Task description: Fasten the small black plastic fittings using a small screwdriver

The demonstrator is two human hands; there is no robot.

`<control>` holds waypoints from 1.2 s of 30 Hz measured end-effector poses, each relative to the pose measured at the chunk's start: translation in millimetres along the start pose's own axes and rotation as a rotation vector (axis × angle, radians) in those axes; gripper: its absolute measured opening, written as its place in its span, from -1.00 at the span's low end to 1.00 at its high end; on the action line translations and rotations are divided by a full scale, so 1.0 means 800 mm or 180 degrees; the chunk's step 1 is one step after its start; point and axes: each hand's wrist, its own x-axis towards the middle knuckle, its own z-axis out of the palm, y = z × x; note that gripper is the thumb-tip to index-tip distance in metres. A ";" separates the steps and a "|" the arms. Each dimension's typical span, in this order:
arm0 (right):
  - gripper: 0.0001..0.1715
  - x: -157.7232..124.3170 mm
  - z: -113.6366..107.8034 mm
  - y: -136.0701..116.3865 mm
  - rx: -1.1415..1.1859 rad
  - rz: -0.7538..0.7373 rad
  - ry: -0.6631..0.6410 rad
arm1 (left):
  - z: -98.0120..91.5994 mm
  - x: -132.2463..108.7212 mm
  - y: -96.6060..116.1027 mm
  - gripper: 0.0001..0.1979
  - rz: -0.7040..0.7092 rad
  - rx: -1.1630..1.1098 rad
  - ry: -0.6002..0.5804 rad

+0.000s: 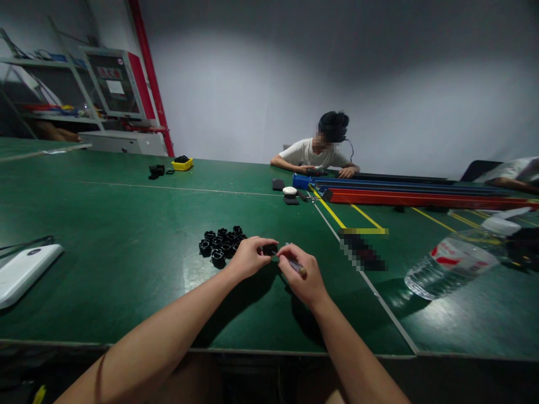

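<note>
Black part (270,249), between hands (251,256) (301,278), above tabletop (126,241)

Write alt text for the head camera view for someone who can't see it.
A left hand holds a small black part while the right hand grips a slim tool pointed toward it, over a green table. A cluster of black parts lies left of the hands; a clear bottle is at right, and another person is across the table.

The parts (218,258) are black, the tabletop (126,241) green.
</note>
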 end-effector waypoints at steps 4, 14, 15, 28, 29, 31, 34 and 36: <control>-0.86 0.000 0.000 -0.001 0.0014 0.0024 0.0021 | 0.001 0.000 -0.001 -0.53 0.0019 -0.0030 -0.0006; -0.86 0.000 0.001 0.001 0.0041 0.0054 -0.0006 | 0.000 0.000 -0.003 -0.54 0.0059 0.0059 -0.0040; -0.86 0.000 0.001 0.001 0.0035 0.0054 -0.0009 | 0.000 0.000 -0.003 -0.54 0.0058 0.0053 -0.0032; -0.86 -0.002 0.000 0.003 0.0017 0.0058 0.0031 | 0.000 0.001 -0.002 -0.54 0.0052 0.0016 0.0004; -0.86 -0.002 0.000 0.003 0.0028 0.0049 0.0072 | 0.000 0.001 -0.003 -0.54 0.0032 0.0007 0.0013; -0.87 -0.001 0.000 0.003 0.0055 0.0016 0.0153 | 0.000 0.001 -0.005 -0.55 -0.0009 -0.0033 0.0029; -0.87 -0.001 -0.001 0.004 0.0090 0.0009 0.0198 | 0.002 0.001 -0.008 -0.54 -0.0020 -0.0119 0.0030; -0.87 -0.001 0.000 0.005 0.0099 0.0039 0.0171 | 0.003 0.001 -0.009 -0.53 0.0005 -0.0148 0.0018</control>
